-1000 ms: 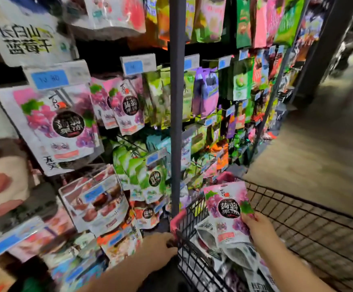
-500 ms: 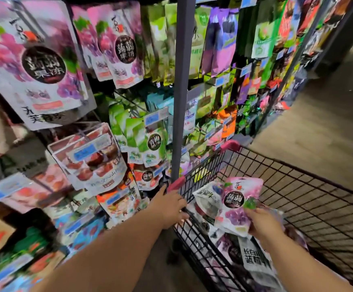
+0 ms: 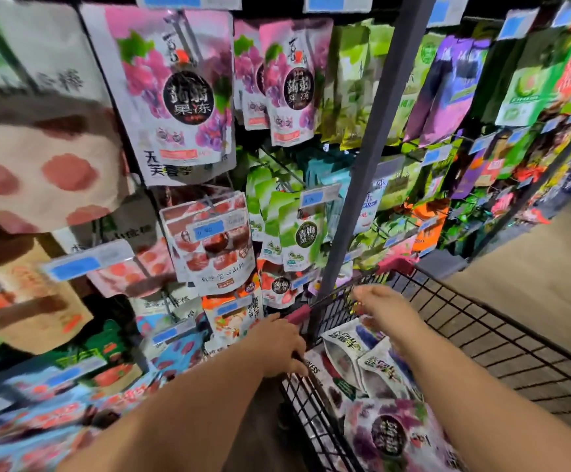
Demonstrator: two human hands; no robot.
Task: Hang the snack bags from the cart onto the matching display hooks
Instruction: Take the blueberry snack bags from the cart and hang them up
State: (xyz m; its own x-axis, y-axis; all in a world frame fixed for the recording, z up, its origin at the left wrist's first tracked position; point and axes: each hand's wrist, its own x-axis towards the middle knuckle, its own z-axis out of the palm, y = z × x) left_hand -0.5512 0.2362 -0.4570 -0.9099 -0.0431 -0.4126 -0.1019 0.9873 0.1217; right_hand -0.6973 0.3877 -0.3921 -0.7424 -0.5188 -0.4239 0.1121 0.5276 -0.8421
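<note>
Reaching out over the cart (image 3: 502, 349), the right hand (image 3: 382, 308) is blurred; its fingers look loosely extended with nothing in them. The left hand (image 3: 282, 349) has its fingers curled over the cart's near rim, just beside the red corner guard (image 3: 298, 314).

The likeliest slip is a mismatch. The grape bag (image 3: 393, 434) lies at the near end of the cart, under the right forearm, while the hand is above the white bags (image 3: 362, 356) further along; grabbing by feel could bring up the wrong one. The hung grape bags (image 3: 290, 86) sit high on the rack, just left of the post (image 3: 376, 148), with green bags (image 3: 297, 233) below them, so a hurried lift could land on a neighbour's hook. The hooks are mostly hidden behind packed stock. Poking a bag's hole at one blind could miss, or knock the front bag loose. These look like slick pouches, so a one-handed pinch at a corner may let one slide. If the left hand lets go, the cart may roll off from the rack.

The cart is a black wire basket. In it the grape bag lies nearest the person, face up. Two or three white bags with dark fruit print overlap in the middle, near the left wall. More pouches lie beneath, too jumbled to count.
</note>
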